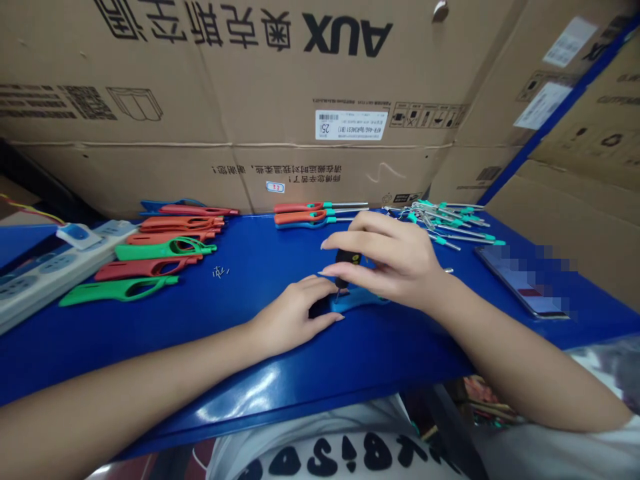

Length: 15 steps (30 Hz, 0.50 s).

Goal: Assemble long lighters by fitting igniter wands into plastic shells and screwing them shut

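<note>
In the head view, a blue lighter body point(356, 300) lies on the blue table in front of me. My left hand point(293, 313) grips its left end between thumb and fingers. My right hand point(400, 260) is closed around the black handle of a screwdriver point(344, 267), held upright with its shaft down at the lighter's left end. Part of the lighter is hidden behind my right hand. To the left of it lies a little pile of small screws point(220, 272).
Red, green and blue lighter casings point(150, 249) line the left side beside a white power strip point(55, 263). Several lighters with metal tubes point(300, 217) lie at the back. Loose metal tubes with teal parts point(450, 217) and a phone point(523, 283) are at right. Cardboard point(280, 87) walls the back.
</note>
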Each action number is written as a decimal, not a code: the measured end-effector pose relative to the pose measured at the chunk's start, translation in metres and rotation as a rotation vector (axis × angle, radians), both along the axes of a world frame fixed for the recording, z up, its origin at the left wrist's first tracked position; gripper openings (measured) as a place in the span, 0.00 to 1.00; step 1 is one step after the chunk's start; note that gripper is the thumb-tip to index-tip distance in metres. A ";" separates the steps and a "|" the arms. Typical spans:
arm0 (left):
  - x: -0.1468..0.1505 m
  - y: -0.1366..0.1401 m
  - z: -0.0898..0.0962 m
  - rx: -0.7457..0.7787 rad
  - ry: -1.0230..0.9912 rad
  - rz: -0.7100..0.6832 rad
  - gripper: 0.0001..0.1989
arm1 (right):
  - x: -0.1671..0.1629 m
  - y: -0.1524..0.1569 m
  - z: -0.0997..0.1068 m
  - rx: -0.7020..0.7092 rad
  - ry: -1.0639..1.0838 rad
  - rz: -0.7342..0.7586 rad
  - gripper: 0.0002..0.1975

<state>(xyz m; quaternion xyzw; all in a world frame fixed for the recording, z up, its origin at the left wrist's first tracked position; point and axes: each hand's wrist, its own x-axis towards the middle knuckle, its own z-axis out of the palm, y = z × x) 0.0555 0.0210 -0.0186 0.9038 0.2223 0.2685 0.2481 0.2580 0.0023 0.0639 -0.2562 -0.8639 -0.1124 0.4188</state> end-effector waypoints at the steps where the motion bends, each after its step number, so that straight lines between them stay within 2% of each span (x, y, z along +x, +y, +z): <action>1: 0.000 0.000 0.000 0.001 0.000 0.002 0.15 | 0.000 0.000 -0.002 0.019 -0.018 -0.037 0.14; 3: -0.001 -0.001 0.001 -0.001 0.007 0.002 0.14 | -0.001 0.002 -0.006 -0.027 -0.007 -0.049 0.15; 7: -0.001 -0.001 0.003 -0.008 0.024 0.005 0.13 | -0.001 0.004 -0.004 -0.421 0.157 0.177 0.18; 9: -0.001 -0.001 0.003 -0.005 0.025 0.012 0.14 | 0.000 0.005 0.000 -0.542 0.208 0.259 0.14; 11: 0.000 0.000 0.002 -0.005 0.027 0.019 0.15 | 0.001 0.005 0.003 -0.525 0.222 0.267 0.11; 15: 0.001 -0.001 0.002 -0.002 0.027 0.039 0.14 | -0.002 0.000 0.004 -0.368 0.176 0.147 0.09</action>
